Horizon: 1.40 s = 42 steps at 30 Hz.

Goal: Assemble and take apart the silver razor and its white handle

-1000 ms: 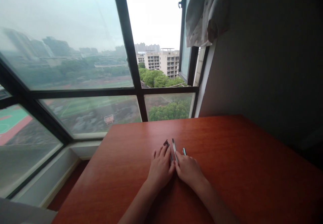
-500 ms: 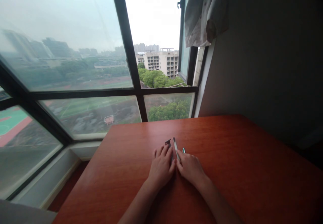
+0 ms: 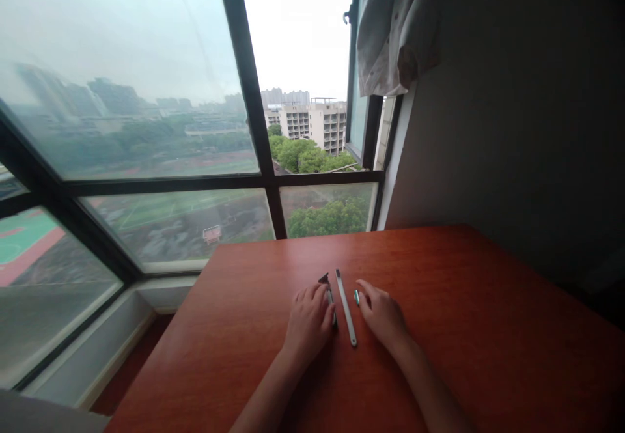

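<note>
Two bare hands flank three small items on a reddish-brown table (image 3: pixel 463 303), beneath a dark-framed window (image 3: pixel 263 133) and a pale curtain (image 3: pixel 390 42) hanging between twelve and one o'clock. At the centre lies a slim, pale toothbrush (image 3: pixel 346 309), flat and untouched, its dark bristle end pointing just short of twelve o'clock and its holed tail toward five.

At its nine o'clock, the left hand (image 3: pixel 308 319) drapes half-curled fingers over a dark-headed razor (image 3: pixel 331 297), thumb beside the handle; whether it grips or merely rests there cannot be told. At three o'clock, the right hand (image 3: pixel 383 316) is loosely spread, forefinger and thumb apart, with no visible hold on anything. A small teal item (image 3: pixel 357 297), partly hidden, sits at the toothbrush's two o'clock, right by that thumb; whether they touch is unclear.

The toothbrush looks light and stiff, probably smooth enough to slide or roll on the polished surface; mid-handle, pinched from its nine and three o'clock sides, seems the natural hold, away from the bristles. The razor also appears light and rigid, best taken by the handle toward five o'clock, with skin kept off the head. The teal item shows too little to judge beyond looking small and hard, suited to a fingertip pinch.
</note>
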Motion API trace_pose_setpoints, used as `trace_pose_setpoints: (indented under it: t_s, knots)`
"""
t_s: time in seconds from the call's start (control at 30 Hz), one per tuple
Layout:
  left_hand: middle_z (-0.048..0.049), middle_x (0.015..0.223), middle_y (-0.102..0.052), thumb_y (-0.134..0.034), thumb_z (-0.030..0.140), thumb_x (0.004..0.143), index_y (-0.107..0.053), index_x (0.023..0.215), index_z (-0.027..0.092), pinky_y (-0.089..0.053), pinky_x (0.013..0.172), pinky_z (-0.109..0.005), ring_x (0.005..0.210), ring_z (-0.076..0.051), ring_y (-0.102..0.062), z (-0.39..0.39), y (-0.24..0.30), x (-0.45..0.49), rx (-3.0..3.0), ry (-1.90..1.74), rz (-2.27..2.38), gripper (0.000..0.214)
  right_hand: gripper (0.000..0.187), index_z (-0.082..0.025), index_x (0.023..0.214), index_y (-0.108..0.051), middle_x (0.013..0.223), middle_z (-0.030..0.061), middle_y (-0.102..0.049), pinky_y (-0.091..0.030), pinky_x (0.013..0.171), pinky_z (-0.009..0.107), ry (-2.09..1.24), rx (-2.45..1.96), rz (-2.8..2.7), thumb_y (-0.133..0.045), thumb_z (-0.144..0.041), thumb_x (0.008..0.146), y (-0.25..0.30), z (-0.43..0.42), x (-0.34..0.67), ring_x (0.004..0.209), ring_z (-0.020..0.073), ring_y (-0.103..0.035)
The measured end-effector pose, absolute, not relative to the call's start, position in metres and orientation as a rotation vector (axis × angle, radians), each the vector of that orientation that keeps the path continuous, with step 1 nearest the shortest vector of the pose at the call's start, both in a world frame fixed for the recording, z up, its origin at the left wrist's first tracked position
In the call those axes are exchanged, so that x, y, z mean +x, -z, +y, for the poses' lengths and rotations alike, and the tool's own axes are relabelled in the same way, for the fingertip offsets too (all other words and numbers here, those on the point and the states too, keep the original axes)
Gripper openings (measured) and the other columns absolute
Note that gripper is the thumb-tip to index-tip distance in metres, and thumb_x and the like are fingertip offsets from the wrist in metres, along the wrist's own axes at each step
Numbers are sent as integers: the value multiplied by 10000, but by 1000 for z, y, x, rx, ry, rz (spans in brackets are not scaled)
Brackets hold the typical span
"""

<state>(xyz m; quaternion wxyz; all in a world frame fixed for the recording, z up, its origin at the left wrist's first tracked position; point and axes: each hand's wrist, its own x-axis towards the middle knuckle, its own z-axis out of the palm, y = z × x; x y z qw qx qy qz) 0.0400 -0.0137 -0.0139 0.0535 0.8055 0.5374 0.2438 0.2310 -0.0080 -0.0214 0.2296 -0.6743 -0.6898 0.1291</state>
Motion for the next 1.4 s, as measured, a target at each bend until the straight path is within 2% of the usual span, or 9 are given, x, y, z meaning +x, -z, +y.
trace_pose_setpoints:
  t_s: [0.1,0.23,0.47,0.63,0.8,0.87,1.13,1.3,1.4]
  knots:
    - [-63,1031,-644,-407,215,920,-600,1030,222,-425,859,-342,980,-225,-586,-11,9,35,2367,-757,1719,223,357,-182,1203,-617,1098,79,-689,-457,822,255,-339,-1826,-1864,-449,-197,888,26,-3,240,981,191,-640]
    - [-48,936,-647,-433,215,910,-609,900,215,-415,776,-309,911,-216,-594,-9,6,30,2334,-666,1772,176,286,-226,1120,-643,896,28,-677,-437,684,233,-337,-1824,-1977,-522,-233,861,25,-4,241,825,172,-630]
    - [-44,907,-633,-471,217,892,-621,852,213,-391,770,-299,900,-211,-583,-7,8,29,2363,-630,1746,155,245,-270,1083,-649,890,16,-647,-391,645,223,-292,-1810,-2060,-501,-267,889,20,-7,237,852,167,-605]
    - [-45,918,-639,-442,198,902,-629,876,219,-377,769,-297,898,-209,-583,-6,10,28,2355,-613,1732,190,250,-236,1074,-650,940,32,-670,-384,673,224,-305,-1793,-1947,-465,-263,908,26,-1,241,858,161,-611]
    - [-41,873,-648,-447,196,900,-612,804,209,-364,754,-290,857,-201,-579,-1,16,27,2368,-610,1719,192,292,-212,760,-648,825,41,-700,-286,563,251,-227,-1952,-1832,-420,-270,934,34,5,246,753,164,-616]
    - [-39,866,-649,-455,195,894,-600,783,206,-359,747,-289,847,-198,-575,0,19,27,2376,-626,1716,183,294,-208,716,-628,794,43,-703,-244,540,263,-207,-1967,-1829,-438,-283,927,38,6,246,716,162,-609]
    - [-36,841,-650,-458,202,885,-593,753,209,-346,721,-279,824,-194,-581,3,23,24,2373,-691,1670,188,266,-218,709,-621,782,20,-707,-229,532,257,-211,-1923,-1806,-460,-269,913,45,8,246,684,143,-597]
    - [-27,806,-662,-459,204,886,-604,747,205,-345,692,-266,778,-182,-588,3,22,23,2321,-750,1645,201,281,-217,713,-620,774,18,-702,-277,557,243,-219,-1885,-1784,-441,-270,923,44,10,250,704,146,-608]
    - [-22,763,-657,-456,218,897,-592,718,199,-337,657,-260,734,-173,-582,3,20,22,2308,-764,1649,225,234,-220,780,-628,836,20,-703,-300,574,235,-212,-1863,-1744,-440,-254,915,43,10,252,750,149,-613]
